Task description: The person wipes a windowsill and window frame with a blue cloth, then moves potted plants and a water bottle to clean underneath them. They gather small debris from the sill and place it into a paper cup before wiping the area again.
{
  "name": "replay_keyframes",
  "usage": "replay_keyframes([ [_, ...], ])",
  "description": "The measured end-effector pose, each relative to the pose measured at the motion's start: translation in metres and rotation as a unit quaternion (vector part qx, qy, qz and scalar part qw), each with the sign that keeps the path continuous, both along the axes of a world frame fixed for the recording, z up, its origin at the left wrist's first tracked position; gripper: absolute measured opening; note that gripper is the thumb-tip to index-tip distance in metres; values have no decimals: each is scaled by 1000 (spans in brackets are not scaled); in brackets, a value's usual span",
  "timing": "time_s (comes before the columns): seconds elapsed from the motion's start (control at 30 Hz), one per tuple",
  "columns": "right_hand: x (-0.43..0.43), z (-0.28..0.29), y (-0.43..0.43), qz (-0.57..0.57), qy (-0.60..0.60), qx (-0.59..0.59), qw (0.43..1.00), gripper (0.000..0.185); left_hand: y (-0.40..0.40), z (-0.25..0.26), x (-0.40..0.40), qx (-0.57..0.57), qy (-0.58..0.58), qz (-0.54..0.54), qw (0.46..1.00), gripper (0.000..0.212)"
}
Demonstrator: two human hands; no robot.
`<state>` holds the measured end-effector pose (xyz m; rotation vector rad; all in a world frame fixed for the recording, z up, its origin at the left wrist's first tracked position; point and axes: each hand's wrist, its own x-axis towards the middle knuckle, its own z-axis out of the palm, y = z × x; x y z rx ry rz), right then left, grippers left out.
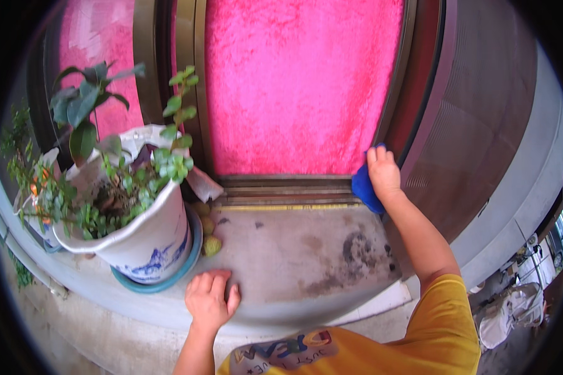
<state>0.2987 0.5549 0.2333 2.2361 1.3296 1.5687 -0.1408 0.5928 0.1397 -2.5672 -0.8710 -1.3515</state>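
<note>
My right hand [384,172] presses a blue cloth [367,187] against the lower right corner of the window's metal frame, where it meets the sliding track [286,190]. Behind the window glass hangs bright pink fabric [300,89]. On the front edge of the stained concrete sill [272,253] rests my left hand [211,297], empty, its thumb apart from the fingers. To the left of it stands a white flowerpot [145,248] with blue painting, holding leafy plants, on a teal saucer [197,234].
Several greenish round fruits [212,245] lie between the saucer and the sill's middle. Behind them a pale scrap [205,183] leans by the frame. A second potted plant [40,197] stands far left. A brown panel [478,117] is at the right, with a white covered object [511,314] beyond.
</note>
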Motion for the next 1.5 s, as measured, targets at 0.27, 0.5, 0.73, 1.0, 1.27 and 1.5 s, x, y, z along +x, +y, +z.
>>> replay_keyframes([
  [0.27,-21,71,-24,316,205,-63,924,25,-1,1,1,7,-12,4,1000,18],
  [0.5,5,-40,-2,28,259,-150,954,20,0,0,0,12,-15,5,1000,18],
  [0.73,-60,-49,58,189,271,-66,941,15,-1,2,7,40,-3,18,999,20],
  [1.0,-105,-14,74,477,526,57,702,22,1,-3,-1,23,-5,18,1000,19],
  [1.27,2,16,-11,54,235,-167,956,16,-2,0,4,11,-13,8,1000,21],
  [1.5,5,-9,12,60,337,-215,915,17,-1,-2,3,17,-7,16,1000,20],
])
